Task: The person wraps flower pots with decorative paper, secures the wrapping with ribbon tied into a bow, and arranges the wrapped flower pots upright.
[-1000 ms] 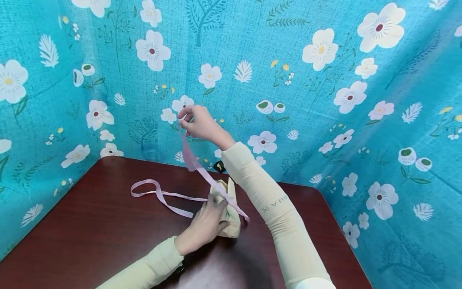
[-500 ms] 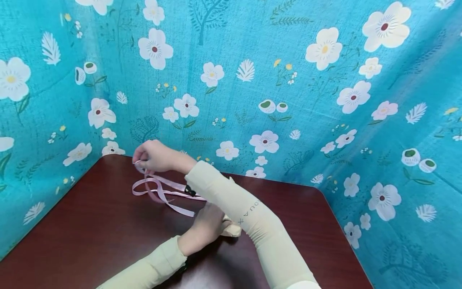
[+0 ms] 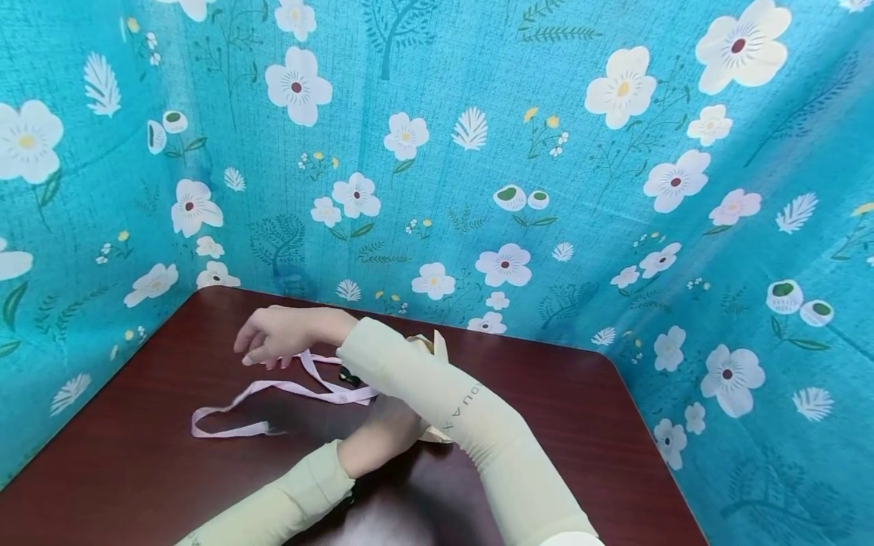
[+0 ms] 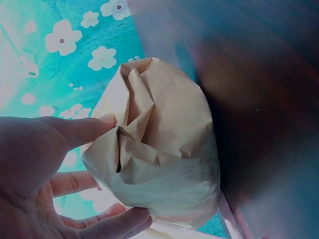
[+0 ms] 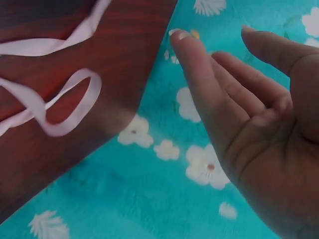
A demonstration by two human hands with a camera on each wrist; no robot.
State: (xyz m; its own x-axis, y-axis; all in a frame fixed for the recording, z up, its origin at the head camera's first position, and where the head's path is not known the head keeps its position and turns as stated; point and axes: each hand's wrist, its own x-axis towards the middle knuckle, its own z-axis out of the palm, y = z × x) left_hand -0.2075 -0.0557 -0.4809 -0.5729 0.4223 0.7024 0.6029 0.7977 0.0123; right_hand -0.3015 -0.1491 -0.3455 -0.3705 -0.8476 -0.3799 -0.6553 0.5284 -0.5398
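Note:
My left hand (image 3: 385, 431) grips a crumpled cream paper package (image 4: 174, 114). In the left wrist view its thumb presses on the folded paper and the fingers curl round the side. My right forearm crosses over the package and hides much of it in the head view. Out to the left, my right hand (image 3: 290, 334) hovers above the table, fingers relaxed and nothing in them, as the right wrist view also shows. A pale pink ribbon (image 3: 293, 387) trails left from the package across the table. One loop of it (image 5: 94, 89) curls beneath the right hand.
The dark reddish-brown table (image 3: 546, 394) runs back to a turquoise floral curtain (image 3: 451, 220), which stands along the back and both sides. Black wristbands or camera mounts show at the wrists.
My right hand swung left and down with a ribbon end from above the package, then let it go. A ribbon end now lies farther left and nearer. The left hand stays on the package.

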